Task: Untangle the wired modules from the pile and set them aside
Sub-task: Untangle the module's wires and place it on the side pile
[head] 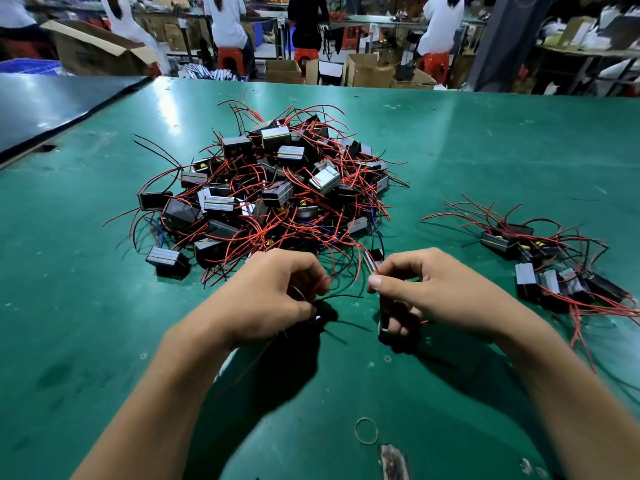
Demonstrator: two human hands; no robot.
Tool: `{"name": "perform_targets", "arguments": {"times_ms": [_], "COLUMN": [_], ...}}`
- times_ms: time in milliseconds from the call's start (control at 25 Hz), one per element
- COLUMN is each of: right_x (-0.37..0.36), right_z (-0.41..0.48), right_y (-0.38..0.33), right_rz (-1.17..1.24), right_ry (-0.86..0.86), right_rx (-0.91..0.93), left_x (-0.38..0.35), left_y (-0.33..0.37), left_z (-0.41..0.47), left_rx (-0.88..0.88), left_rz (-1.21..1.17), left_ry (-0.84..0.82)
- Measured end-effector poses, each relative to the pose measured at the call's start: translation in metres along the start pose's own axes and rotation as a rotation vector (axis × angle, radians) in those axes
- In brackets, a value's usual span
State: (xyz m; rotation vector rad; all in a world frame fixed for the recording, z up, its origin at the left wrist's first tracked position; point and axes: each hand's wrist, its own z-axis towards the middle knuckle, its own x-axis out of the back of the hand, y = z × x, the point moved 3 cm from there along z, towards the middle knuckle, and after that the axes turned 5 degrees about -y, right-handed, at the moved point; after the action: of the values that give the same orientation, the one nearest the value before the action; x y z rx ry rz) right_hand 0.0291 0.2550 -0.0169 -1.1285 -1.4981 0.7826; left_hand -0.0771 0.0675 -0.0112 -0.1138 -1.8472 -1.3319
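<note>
A big pile of black and grey modules [266, 192] tangled in red and black wires lies in the middle of the green table [485, 150]. A smaller set of modules [550, 268] lies at the right. Just in front of the pile, my left hand [273, 296] pinches thin red and black wires [332, 297]. My right hand [426, 292] grips a module [384, 327] in its curled fingers and pinches a wire end between thumb and forefinger. Another module [374, 259] sits just beyond my right thumb.
A yellow rubber band [366, 430] lies near the front edge, beside a worn patch [393, 462] in the mat. A dark table [41, 109] adjoins at the far left. Beyond the table are cardboard boxes [93, 50], red stools and several seated people.
</note>
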Motion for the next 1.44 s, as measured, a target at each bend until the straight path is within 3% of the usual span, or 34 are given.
{"name": "perform_targets", "arguments": {"times_ms": [320,560,720,1040,1440], "right_x": [-0.001,-0.004,-0.005,-0.004,-0.002], "right_z": [0.001,0.001,0.001,0.003,0.006], "right_y": [0.000,0.003,0.003,0.004,0.007], "right_rz": [-0.118,-0.104,0.069,0.099,0.051], "right_ry": [0.225,0.230,0.212,0.210,0.187], "right_rx": [0.092,0.082,0.059,0.094,0.082], "left_x": [-0.012,-0.027,-0.029,-0.034,-0.035], "left_y": [0.000,0.000,0.000,-0.004,-0.009], "left_z": [0.005,0.006,0.006,0.011,0.012], "left_rx": [-0.120,-0.174,-0.227,-0.230,-0.232], "left_rz": [0.127,-0.032,-0.021,-0.006,-0.048], "left_ry": [0.283,0.424,0.390,0.293,0.384]}}
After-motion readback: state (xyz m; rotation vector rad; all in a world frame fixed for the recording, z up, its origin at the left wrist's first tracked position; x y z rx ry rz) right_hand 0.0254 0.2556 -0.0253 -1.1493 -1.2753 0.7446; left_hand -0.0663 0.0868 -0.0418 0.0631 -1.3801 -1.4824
